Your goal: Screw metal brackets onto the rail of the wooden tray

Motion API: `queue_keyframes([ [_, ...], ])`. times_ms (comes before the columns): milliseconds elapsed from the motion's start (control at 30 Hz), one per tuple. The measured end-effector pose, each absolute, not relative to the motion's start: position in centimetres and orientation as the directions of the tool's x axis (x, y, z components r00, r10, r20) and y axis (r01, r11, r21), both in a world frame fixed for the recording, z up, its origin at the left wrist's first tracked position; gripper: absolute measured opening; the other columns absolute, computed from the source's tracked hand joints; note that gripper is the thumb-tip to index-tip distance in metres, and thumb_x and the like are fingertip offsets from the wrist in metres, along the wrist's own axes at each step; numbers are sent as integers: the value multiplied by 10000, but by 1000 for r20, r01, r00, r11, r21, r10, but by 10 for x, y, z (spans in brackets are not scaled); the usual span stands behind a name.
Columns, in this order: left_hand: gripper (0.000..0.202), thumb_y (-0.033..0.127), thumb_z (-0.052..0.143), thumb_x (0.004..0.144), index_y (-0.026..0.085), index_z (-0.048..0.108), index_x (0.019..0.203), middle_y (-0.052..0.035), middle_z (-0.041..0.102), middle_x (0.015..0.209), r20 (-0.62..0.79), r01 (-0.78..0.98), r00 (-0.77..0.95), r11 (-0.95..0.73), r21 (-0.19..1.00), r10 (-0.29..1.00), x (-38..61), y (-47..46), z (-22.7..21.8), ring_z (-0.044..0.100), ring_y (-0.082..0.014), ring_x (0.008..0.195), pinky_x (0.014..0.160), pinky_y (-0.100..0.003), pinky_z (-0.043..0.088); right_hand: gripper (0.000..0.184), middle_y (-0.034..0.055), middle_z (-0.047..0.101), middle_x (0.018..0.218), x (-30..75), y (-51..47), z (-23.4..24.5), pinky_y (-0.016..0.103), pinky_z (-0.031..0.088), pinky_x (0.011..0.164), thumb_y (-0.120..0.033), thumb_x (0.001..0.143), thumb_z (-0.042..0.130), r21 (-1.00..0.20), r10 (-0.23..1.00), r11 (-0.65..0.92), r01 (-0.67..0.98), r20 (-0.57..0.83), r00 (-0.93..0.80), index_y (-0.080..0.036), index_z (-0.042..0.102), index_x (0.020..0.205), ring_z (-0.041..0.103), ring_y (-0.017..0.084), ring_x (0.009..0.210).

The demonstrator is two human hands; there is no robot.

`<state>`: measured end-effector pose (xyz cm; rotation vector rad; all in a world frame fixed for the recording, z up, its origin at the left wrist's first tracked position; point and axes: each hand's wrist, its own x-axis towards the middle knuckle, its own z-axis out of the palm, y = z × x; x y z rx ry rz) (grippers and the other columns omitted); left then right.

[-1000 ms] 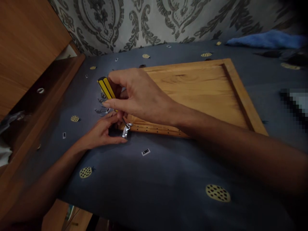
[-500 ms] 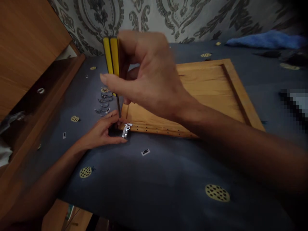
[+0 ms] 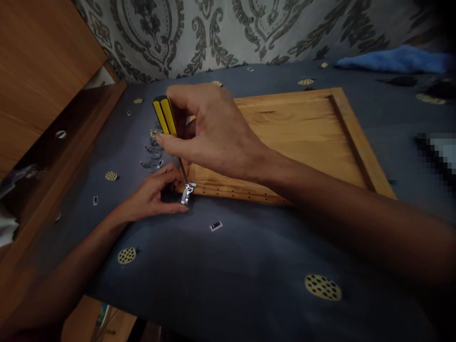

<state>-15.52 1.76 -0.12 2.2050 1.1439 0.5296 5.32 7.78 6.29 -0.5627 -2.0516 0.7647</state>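
Observation:
My right hand (image 3: 217, 128) is closed around the yellow and black handle of a screwdriver (image 3: 164, 115). The shaft slants down so that its tip meets a small silver metal hook (image 3: 186, 193). That hook lies at the near left corner of a wooden panel (image 3: 285, 135) with a raised frame and a row of small dark holes along its near edge. My left hand (image 3: 153, 192) curls around this corner, its thumb by the hook's lower end and its fingers at the upper side. Some left fingertips are hidden behind the corner.
Several more metal hooks (image 3: 153, 152) lie on the dark patterned cloth (image 3: 249, 275) left of the panel. A wooden cabinet (image 3: 46, 71) borders the left side. A blue cloth (image 3: 392, 59) lies at the back right, and a patterned curtain (image 3: 221, 33) hangs behind.
My right hand has come down with the screwdriver, and its tip has shifted right from beside my left fingers onto the hook. My left hand has stayed in place.

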Motion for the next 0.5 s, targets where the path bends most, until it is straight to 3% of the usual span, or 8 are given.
queue_keyframes([
  [300, 358, 509, 787, 871, 203, 635, 977, -4, 541, 900, 99, 576, 562, -474, 666, 821, -156, 17, -3, 519, -174, 816, 743, -284, 464, 321, -38, 518, 741, 48, 77, 63, 262, 413, 709, -134, 834, 665, -665, 673, 702, 254, 504, -542, -206, 383, 696, 502, 116, 742],
  [500, 361, 518, 776, 875, 199, 639, 974, -5, 552, 901, 81, 582, 567, -468, 665, 820, -156, 17, -1, 528, -170, 818, 748, -284, 469, 320, -41, 515, 731, 47, 79, 59, 259, 407, 697, -148, 854, 654, -650, 664, 712, 265, 503, -553, -204, 382, 696, 478, 100, 692],
])
